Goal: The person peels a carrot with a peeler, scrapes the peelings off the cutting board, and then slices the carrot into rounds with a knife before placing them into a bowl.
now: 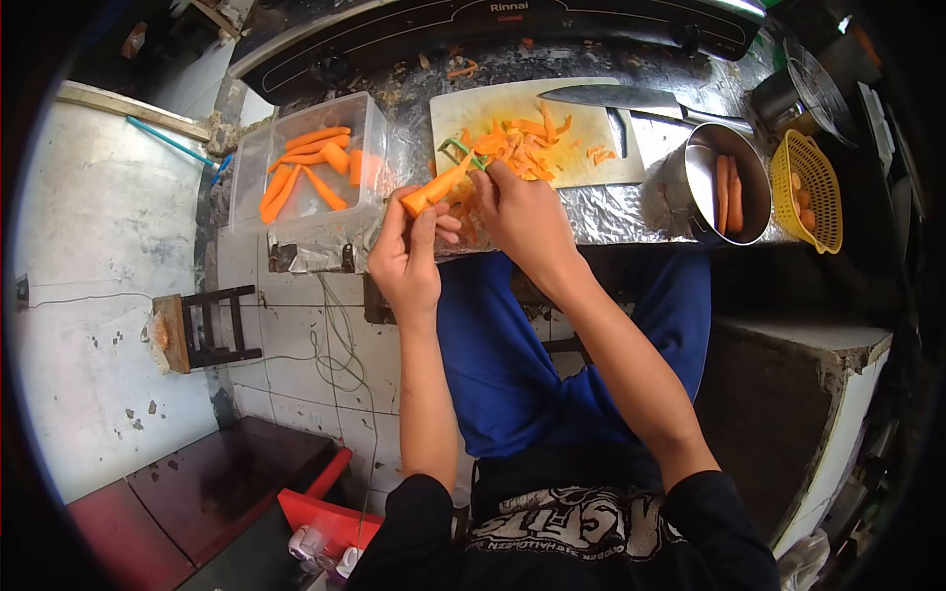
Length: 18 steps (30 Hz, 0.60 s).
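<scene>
My left hand [407, 258] grips a peeled carrot [432, 193] by its thick end, tilted up toward the right. In my right hand [524, 215] is a green-handled peeler [459, 148], its head against the upper part of the carrot. Beneath and beyond them, a white cutting board [591, 165] carries a heap of orange peelings [527, 146]. Peeled carrots [313, 158], whole and in pieces, lie in a clear plastic container [242, 187] left of my hands.
A large knife [631, 98] rests across the board's far edge. To the right stand a metal pot [687, 187] holding unpeeled carrots [729, 195] and a yellow basket [830, 187] with carrot pieces. A black Rinnai stove [434, 32] runs along the back.
</scene>
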Each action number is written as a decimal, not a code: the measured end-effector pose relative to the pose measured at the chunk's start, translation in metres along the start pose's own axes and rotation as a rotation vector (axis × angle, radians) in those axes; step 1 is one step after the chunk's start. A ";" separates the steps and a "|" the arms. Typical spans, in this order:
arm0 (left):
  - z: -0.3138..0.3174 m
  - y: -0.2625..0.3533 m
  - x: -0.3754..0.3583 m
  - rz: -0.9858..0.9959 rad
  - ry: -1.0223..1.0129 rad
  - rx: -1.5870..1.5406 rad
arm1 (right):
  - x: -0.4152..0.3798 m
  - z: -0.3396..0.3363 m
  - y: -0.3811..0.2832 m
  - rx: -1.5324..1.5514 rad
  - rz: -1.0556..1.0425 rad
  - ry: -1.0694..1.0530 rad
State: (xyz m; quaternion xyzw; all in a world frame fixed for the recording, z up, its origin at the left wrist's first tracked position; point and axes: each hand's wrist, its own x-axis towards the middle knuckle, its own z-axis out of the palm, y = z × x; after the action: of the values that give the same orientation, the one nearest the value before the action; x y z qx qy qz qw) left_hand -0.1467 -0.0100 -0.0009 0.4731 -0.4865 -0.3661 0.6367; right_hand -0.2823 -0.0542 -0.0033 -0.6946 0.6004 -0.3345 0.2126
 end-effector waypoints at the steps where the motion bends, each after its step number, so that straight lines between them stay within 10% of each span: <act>1: 0.002 -0.001 0.005 -0.009 -0.008 -0.054 | 0.003 -0.001 -0.001 0.032 0.014 0.032; 18: -0.004 0.005 0.005 0.002 -0.002 -0.153 | 0.033 -0.023 -0.002 0.572 0.351 -0.007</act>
State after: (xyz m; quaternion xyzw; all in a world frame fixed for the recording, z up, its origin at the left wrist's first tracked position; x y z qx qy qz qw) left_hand -0.1418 -0.0125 0.0052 0.4223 -0.4580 -0.4021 0.6709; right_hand -0.2957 -0.0832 0.0211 -0.4939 0.5918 -0.4455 0.4554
